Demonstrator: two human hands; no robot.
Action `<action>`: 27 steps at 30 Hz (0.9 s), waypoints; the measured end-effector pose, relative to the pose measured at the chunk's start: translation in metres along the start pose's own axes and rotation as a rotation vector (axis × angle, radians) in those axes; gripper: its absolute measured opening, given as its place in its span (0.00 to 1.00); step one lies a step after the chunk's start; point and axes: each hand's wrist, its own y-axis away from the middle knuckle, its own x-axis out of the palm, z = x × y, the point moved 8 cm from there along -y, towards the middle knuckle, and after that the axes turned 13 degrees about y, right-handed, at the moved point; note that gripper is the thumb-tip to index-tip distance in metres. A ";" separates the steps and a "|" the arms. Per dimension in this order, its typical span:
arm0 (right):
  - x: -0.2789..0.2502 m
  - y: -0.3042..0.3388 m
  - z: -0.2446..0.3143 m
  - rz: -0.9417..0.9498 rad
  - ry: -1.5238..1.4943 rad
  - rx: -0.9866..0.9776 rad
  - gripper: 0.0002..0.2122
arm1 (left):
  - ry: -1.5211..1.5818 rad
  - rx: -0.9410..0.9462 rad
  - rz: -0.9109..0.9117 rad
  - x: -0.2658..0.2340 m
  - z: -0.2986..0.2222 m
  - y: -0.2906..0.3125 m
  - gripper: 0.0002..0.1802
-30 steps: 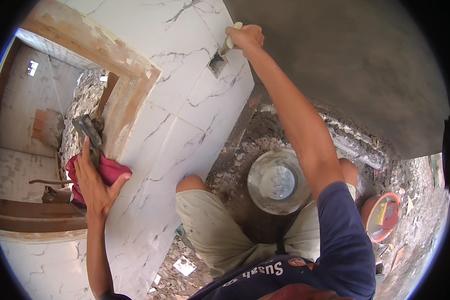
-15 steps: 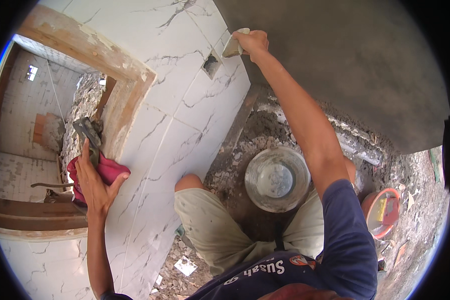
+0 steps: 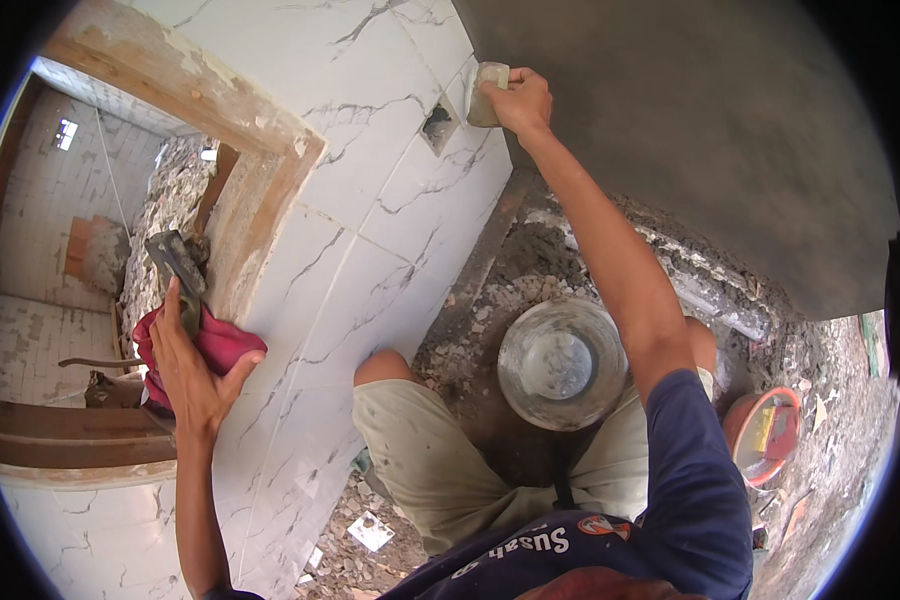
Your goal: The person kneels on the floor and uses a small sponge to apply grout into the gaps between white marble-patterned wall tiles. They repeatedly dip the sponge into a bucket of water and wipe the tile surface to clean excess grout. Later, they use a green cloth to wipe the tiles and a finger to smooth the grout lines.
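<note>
My right hand (image 3: 528, 102) grips a pale, greyish-beige flat pad (image 3: 484, 92), its material unclear. The pad is held against the white marbled tile wall (image 3: 365, 185), close to the corner with the dark grey wall. Just left of it, a square hole (image 3: 438, 127) is cut in the tiles. My left hand (image 3: 192, 375) lies with fingers stretched and thumb apart at the wooden window frame. Under and around it are a red cloth (image 3: 227, 342) and a dark hand tool (image 3: 178, 262), partly covered by the hand.
A round metal-looking basin (image 3: 511, 384) stands on the rubble floor between my knees. An orange bucket (image 3: 739, 425) holding a red and yellow item sits at the right. The wooden frame (image 3: 260, 200) borders an opening at the left. A smooth dark grey wall (image 3: 690, 130) rises ahead.
My right hand and the pad have moved slightly down the tiles, and the pad shows more face-on. The whole view has shifted a little. My left hand stays at the frame.
</note>
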 end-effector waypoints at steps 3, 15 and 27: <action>0.006 0.013 0.005 -0.029 -0.006 -0.078 0.20 | -0.024 0.040 -0.013 -0.001 -0.001 -0.001 0.75; 0.001 0.031 -0.002 -0.237 -0.184 -0.229 0.18 | -0.045 0.044 0.000 -0.001 0.000 0.001 0.75; -0.038 0.083 -0.049 -0.013 0.041 -0.427 0.16 | -0.028 0.060 -0.002 -0.001 0.002 0.001 0.75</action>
